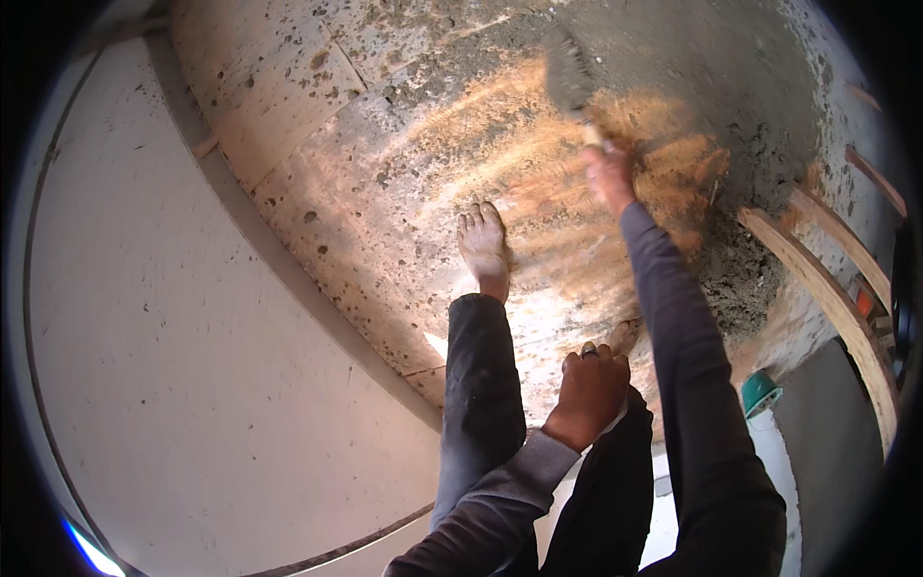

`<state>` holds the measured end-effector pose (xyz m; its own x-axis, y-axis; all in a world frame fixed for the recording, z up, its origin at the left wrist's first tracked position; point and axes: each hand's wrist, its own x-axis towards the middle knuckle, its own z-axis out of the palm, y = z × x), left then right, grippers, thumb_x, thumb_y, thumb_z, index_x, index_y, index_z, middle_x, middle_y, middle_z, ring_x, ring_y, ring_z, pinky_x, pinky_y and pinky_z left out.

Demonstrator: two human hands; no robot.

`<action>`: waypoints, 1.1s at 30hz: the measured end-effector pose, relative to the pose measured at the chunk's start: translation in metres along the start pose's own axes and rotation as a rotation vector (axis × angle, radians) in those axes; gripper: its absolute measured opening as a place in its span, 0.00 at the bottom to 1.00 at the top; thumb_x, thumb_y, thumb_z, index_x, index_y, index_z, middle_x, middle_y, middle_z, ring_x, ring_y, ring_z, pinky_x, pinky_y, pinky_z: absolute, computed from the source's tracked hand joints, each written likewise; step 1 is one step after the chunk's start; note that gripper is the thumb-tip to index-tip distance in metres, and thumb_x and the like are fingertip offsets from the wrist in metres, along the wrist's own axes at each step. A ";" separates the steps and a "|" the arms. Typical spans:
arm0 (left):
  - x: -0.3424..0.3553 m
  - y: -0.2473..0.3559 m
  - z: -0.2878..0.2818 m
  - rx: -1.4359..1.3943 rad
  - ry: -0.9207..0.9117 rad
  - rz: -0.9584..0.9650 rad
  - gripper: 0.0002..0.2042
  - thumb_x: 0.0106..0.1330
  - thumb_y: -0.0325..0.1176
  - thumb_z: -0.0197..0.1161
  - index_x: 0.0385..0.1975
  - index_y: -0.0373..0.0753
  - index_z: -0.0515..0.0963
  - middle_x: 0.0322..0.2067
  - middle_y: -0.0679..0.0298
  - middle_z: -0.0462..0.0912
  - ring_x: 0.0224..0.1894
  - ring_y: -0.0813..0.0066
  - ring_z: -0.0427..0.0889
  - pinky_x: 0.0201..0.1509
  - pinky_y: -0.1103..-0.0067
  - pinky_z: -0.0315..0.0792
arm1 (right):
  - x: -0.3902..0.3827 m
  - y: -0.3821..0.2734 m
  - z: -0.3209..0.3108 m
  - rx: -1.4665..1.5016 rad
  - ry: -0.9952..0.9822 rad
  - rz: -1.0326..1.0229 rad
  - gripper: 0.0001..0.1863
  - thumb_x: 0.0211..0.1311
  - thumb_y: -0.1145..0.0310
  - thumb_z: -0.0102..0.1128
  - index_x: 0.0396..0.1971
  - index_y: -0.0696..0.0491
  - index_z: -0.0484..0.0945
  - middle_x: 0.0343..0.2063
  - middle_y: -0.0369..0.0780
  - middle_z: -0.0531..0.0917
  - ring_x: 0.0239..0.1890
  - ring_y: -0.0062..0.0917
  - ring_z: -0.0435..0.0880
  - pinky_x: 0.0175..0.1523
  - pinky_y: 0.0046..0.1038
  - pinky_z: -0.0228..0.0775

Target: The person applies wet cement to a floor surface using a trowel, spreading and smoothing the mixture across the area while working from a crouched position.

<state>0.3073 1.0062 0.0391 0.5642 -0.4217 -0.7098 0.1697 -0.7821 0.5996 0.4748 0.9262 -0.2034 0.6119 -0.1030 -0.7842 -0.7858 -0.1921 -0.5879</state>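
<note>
My right hand (611, 178) is stretched out ahead, its fingers closed round the pale handle of a dark-bristled brush (569, 77). Motion blurs the brush head, which is over the edge of the grey mortar layer (663, 43). Below it, streaks of bare orange-brown board (538, 163) show between grey smears. Close to my right knee, my left hand (588, 389) is curled into a fist with a dark ring on one finger. The inside of that fist is hidden.
My bare left foot (483, 240) stands on the speckled board; my right foot (625, 337) is partly covered. Loose grey crumbs (745, 260) lie at the right, beside curved-looking wooden battens (817, 279) and a green cup-like object (760, 392). A white panel (192, 337) borders the left.
</note>
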 end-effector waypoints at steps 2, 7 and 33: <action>0.001 0.000 -0.003 -0.005 0.008 0.041 0.09 0.58 0.36 0.60 0.31 0.38 0.78 0.31 0.55 0.78 0.35 0.59 0.81 0.36 0.67 0.74 | 0.021 -0.024 -0.048 0.015 0.117 -0.050 0.12 0.57 0.61 0.61 0.35 0.52 0.75 0.16 0.26 0.69 0.11 0.10 0.64 0.12 0.18 0.58; 0.005 0.007 0.004 -0.003 0.043 0.076 0.09 0.58 0.37 0.60 0.30 0.37 0.78 0.30 0.55 0.78 0.34 0.60 0.80 0.35 0.67 0.74 | 0.074 -0.050 -0.211 0.478 0.138 -0.045 0.13 0.64 0.55 0.56 0.33 0.50 0.71 0.19 0.28 0.68 0.17 0.15 0.66 0.20 0.25 0.62; -0.001 0.001 0.006 -0.114 -0.075 0.077 0.08 0.54 0.34 0.61 0.24 0.36 0.81 0.28 0.52 0.81 0.36 0.55 0.82 0.36 0.66 0.76 | -0.039 -0.006 -0.069 0.219 0.288 0.209 0.12 0.54 0.59 0.64 0.27 0.49 0.71 0.15 0.27 0.68 0.11 0.13 0.62 0.11 0.20 0.55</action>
<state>0.3020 1.0036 0.0383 0.5176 -0.5152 -0.6831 0.2215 -0.6904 0.6886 0.4619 0.8643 -0.1552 0.4134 -0.3921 -0.8218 -0.8771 0.0709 -0.4751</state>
